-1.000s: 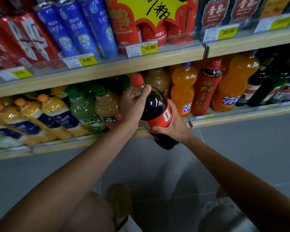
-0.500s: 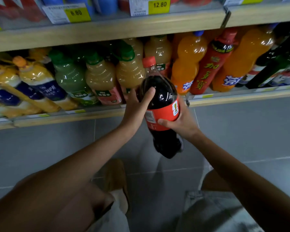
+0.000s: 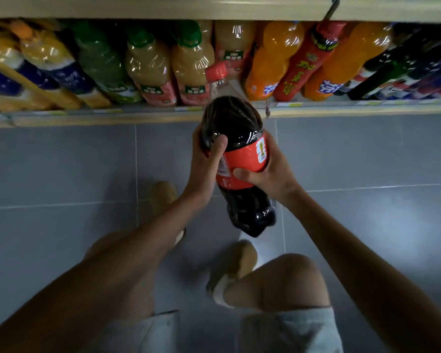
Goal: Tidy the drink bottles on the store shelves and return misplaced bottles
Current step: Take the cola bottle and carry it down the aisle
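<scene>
**Big cola bottle comes off the juice shelf**

Left hand (image 3: 204, 169) and right hand (image 3: 273, 174) both wrap tight around the cola bottle (image 3: 231, 115). A second ago it was up among the juice bottles (image 3: 191, 62). Now it hangs lower, in front of the shelf (image 3: 87, 119) at 12 o'clock, so it probably belongs elsewhere. Its red label (image 3: 245, 156) shows a little gold cup, but the words are too blurry. The red bottle (image 3: 306, 64) at 1 o'clock has yellow Chinese writing.

Red bottle (image 3: 308, 64): yellow characters, "加" legible. Orange soda bottles (image 3: 273, 54) (image 3: 349, 57): white "芬" on blue labels. Cola bottle (image 3: 239, 159): red label print unreadable. Juice bottles (image 3: 148, 70): labels blurred.
</scene>
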{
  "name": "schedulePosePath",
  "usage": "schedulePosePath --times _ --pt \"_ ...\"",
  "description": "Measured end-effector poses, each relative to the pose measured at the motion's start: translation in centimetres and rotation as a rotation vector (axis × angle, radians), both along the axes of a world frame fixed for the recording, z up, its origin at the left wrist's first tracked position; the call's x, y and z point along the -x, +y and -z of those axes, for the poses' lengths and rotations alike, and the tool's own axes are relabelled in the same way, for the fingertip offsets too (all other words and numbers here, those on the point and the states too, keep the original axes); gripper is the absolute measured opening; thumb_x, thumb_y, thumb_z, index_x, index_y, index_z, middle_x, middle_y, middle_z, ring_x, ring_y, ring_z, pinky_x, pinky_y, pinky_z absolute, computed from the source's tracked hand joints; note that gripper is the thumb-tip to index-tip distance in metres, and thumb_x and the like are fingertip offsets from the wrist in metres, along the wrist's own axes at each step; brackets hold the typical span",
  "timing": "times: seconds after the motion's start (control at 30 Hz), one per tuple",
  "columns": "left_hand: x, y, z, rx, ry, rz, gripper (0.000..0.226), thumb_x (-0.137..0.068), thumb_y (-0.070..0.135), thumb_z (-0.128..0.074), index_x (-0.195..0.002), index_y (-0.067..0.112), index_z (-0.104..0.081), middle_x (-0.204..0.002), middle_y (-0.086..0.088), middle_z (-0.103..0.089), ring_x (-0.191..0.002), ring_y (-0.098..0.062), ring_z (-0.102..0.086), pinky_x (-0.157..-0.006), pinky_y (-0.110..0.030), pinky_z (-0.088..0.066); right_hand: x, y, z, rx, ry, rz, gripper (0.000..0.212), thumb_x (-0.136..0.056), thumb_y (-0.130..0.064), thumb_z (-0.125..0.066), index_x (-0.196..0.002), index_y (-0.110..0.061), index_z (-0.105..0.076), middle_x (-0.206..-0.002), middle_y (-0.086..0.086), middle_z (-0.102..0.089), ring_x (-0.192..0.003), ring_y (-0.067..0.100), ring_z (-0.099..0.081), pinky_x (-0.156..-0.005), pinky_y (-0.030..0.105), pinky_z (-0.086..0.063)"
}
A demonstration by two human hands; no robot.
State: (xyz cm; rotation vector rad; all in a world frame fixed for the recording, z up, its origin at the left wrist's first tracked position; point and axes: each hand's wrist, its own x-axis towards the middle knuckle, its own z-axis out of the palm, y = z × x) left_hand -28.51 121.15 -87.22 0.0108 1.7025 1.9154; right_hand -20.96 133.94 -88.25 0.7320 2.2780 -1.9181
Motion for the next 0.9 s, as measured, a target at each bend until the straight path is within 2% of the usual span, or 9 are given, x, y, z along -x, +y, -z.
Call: schedulePosePath --times 0.07,0.13,0.27,0.4,0.5,0.57,0.73,0.83,0.9 --pt "-1.5 -1.6 -3.5 0.046 -0.017 -0.029 0.092 -0.055 0.075 -0.066 -0.127 0.024 -0.038 -0.118 0.01 -0.053 -0.1 0.01 -0.057 -0.083 -0.009 -0.046 -0.9 -1.5 -3.6 0.02 -0.028 -0.029 0.088 -0.054 -0.052 -0.078 -0.129 -0.039 -0.035 -0.122 -0.009 -0.056 -0.109 0.011 -0.06 -0.084 0.031 -0.055" --pt "-2.6 -3.3 -7.7 0.069 -0.019 -0.071 0.069 -0.065 0.063 -0.059 -0.124 0.03 -0.042 -0.115 0.016 -0.054 -0.097 0.013 -0.058 -0.079 -0.006 -0.046 -1.7 -3.2 -8.0 0.018 -0.042 -0.034 0.083 -0.053 -0.054 -0.077 -0.123 -0.049 -0.033 -0.12 -0.013 -0.056 -0.108 0.009 -0.06 -0.084 0.03 -0.054" --pt "-4.3 -6.6 -17.4 0.08 -0.036 -0.215 0.068 -0.064 0.06 -0.06 -0.122 0.026 -0.048 -0.114 0.011 -0.059 -0.106 -0.006 -0.06 -0.091 -0.029 -0.05 -2.7 -6.2 -18.0 0.004 -0.05 -0.124 0.089 -0.05 -0.058 -0.077 -0.126 -0.046 -0.031 -0.119 -0.014 -0.056 -0.108 0.009 -0.059 -0.084 0.03 -0.053" --pt "-5.8 -10.1 -27.2 0.046 -0.031 -0.329 0.071 -0.066 0.06 -0.069 -0.123 0.023 -0.05 -0.122 -0.002 -0.061 -0.111 -0.022 -0.061 -0.096 -0.05 -0.049 -2.4 -8.7 -27.8 0.026 -0.011 -0.235 0.1 -0.049 -0.053 -0.08 -0.134 -0.028 -0.035 -0.127 -0.001 -0.056 -0.112 0.018 -0.059 -0.091 0.045 -0.052" --pt "-6.3 -12.6 -33.8 0.058 -0.014 -0.373 0.089 -0.058 0.071 -0.071 -0.128 0.02 -0.048 -0.121 0.0 -0.061 -0.109 -0.018 -0.062 -0.09 -0.041 -0.053 -1.8 -10.8 -34.1 0.061 0.029 -0.31 0.102 -0.049 -0.049 -0.081 -0.137 -0.024 -0.035 -0.126 -0.001 -0.057 -0.112 0.017 -0.059 -0.091 0.044 -0.052" --pt "-6.3 -14.2 -37.3 0.011 0.009 -0.427 0.09 -0.058 0.066 -0.074 -0.129 0.017 -0.047 -0.123 -0.003 -0.06 -0.111 -0.022 -0.061 -0.09 -0.043 -0.052 -1.1 -12.2 -37.2 0.085 0.06 -0.347 0.094 -0.05 -0.044 -0.083 -0.131 -0.029 -0.039 -0.12 -0.006 -0.06 -0.107 0.012 -0.062 -0.089 0.04 -0.054" --pt "-5.7 -18.8 -42.9 0.007 0.087 -0.571 0.082 -0.067 0.054 -0.066 -0.133 0.011 -0.044 -0.12 -0.004 -0.062 -0.105 -0.019 -0.064 -0.082 -0.034 -0.055 1.8 -16.8 -42.2 0.053 0.165 -0.501 0.075 -0.061 -0.015 -0.086 -0.118 -0.036 -0.043 -0.112 -0.005 -0.061 -0.103 0.015 -0.063 -0.089 0.043 -0.054" --pt "-5.2 -22.2 -44.4 -0.005 0.125 -0.683 0.071 -0.074 0.045 -0.064 -0.134 0.011 -0.044 -0.118 -0.001 -0.062 -0.103 -0.015 -0.064 -0.075 -0.024 -0.055 4.0 -20.4 -43.7 0.021 0.196 -0.612 0.073 -0.064 -0.013 -0.084 -0.121 -0.029 -0.041 -0.108 -0.009 -0.06 -0.099 0.008 -0.062 -0.085 0.034 -0.054" --pt "-4.7 -24.9 -45.2 -0.018 0.133 -0.758 0.068 -0.076 0.039 -0.062 -0.134 0.009 -0.044 -0.123 -0.007 -0.06 -0.109 -0.02 -0.062 -0.083 -0.031 -0.055 5.5 -23.3 -44.4 0.035 0.202 -0.689 0.071 -0.066 -0.011 -0.082 -0.122 -0.025 -0.041 -0.105 -0.01 -0.06 -0.094 0.001 -0.063 -0.081 0.026 -0.056"
